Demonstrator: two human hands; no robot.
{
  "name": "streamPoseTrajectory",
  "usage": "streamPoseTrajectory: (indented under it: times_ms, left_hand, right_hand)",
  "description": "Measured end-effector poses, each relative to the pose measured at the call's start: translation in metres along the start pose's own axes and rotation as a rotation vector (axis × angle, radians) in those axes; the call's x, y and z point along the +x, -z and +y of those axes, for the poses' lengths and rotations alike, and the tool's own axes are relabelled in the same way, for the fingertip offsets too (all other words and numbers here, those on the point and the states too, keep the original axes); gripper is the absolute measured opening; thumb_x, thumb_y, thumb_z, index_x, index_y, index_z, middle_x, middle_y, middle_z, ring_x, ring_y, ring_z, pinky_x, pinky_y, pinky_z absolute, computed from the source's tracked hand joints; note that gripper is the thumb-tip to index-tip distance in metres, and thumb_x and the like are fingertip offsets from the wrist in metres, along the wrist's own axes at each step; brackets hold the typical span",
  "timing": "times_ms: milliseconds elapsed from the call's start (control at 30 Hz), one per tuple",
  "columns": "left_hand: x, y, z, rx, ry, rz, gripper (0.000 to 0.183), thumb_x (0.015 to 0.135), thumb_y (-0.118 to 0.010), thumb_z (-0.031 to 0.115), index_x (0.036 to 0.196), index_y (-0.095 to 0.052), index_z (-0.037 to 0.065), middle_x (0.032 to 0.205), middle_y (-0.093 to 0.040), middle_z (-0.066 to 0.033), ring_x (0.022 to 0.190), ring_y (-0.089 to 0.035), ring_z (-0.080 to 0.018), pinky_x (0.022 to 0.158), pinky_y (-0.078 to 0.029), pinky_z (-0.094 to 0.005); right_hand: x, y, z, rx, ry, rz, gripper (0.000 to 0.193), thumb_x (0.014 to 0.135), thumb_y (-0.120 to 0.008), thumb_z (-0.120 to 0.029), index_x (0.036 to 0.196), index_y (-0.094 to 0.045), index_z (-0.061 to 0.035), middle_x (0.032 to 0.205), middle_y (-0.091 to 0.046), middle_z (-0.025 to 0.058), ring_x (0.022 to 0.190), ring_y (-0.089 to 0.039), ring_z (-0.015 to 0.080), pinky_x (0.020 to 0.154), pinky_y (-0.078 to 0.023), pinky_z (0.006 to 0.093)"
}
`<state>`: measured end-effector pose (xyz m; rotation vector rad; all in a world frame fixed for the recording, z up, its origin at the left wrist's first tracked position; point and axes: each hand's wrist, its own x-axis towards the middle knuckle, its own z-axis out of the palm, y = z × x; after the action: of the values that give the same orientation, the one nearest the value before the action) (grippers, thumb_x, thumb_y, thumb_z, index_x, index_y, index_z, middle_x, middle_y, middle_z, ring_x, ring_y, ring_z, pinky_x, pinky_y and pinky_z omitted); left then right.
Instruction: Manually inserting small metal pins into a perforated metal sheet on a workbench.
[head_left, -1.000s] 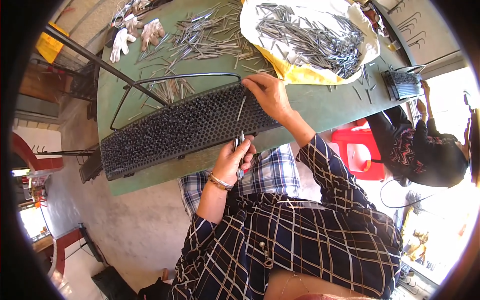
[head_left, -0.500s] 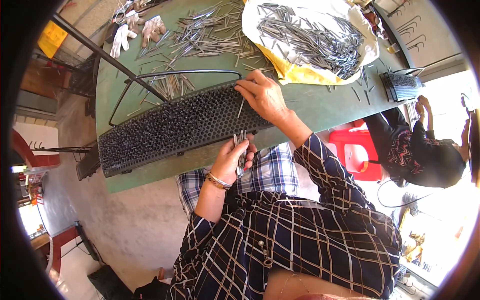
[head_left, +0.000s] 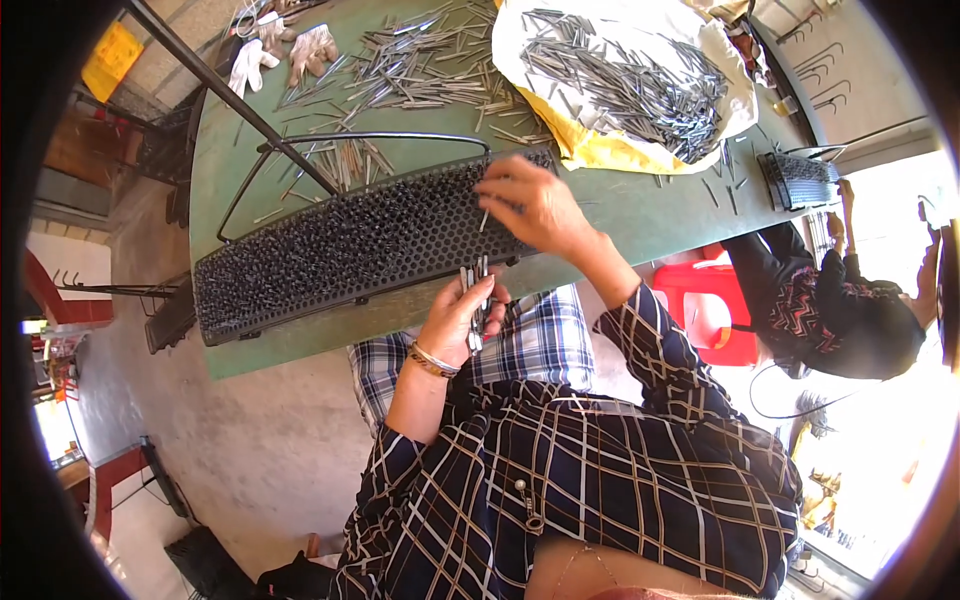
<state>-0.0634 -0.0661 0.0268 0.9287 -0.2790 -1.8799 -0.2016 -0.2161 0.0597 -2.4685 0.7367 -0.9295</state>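
My left hand [head_left: 462,318] is clamped on a small bundle of thin metal strips [head_left: 466,278], thumb laid across them, their ends poking out past my fingers above and below. Just beyond that hand lies the long black panel [head_left: 340,245], full of round holes, on the green table [head_left: 640,205]; it runs off to the left of both my hands. My right hand [head_left: 540,205] is over the panel's right part, farther from my body than the left, fingers curled and slightly spread. A single strip [head_left: 484,220] shows at the tip of that thumb, slanting down toward the holes; I cannot tell whether my fingertips are together on it. Left of this hand the panel bristles with dark pieces, while the holes close to it look bare. Beyond my right hand, a white sack [head_left: 510,50] with a yellow edge lies spread with more strips on it, and to its left a loose heap of strips [head_left: 425,85] covers the table. Gloves [head_left: 312,52] lie farther left. A plaid cushion [head_left: 545,340] is below and right of my left hand, and a red stool [head_left: 705,320] stands well to the right of both.
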Motion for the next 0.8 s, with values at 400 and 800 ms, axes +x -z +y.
streamPoseTrajectory:
  times_ms: [400,800]
  left_hand:
    - [-0.003,0.005,0.009,-0.109,-0.014,-0.014,0.022,0.093,-0.051,0.016,0.110,-0.053,0.002,0.080,-0.057,-0.0065,0.058,-0.049,-0.0082,0.043,-0.036,-0.0186]
    - [0.008,-0.002,-0.003,0.044,0.051,0.017,0.026,0.091,-0.057,0.022,0.101,-0.057,-0.001,0.083,-0.059,-0.0079,0.063,-0.052,-0.0097,0.049,-0.042,-0.0205]
  right_hand:
    - [-0.054,0.003,-0.016,-0.260,0.324,-0.169,0.029,0.072,-0.068,-0.017,0.095,-0.063,-0.0010,0.104,-0.059,0.0097,0.093,-0.059,0.0255,0.080,-0.047,0.0346]
    - [0.007,-0.002,0.011,0.088,-0.246,0.323,0.025,0.077,-0.071,-0.013,0.100,-0.066,-0.0058,0.086,-0.068,0.0076,0.079,-0.061,0.0227,0.076,-0.045,0.0319]
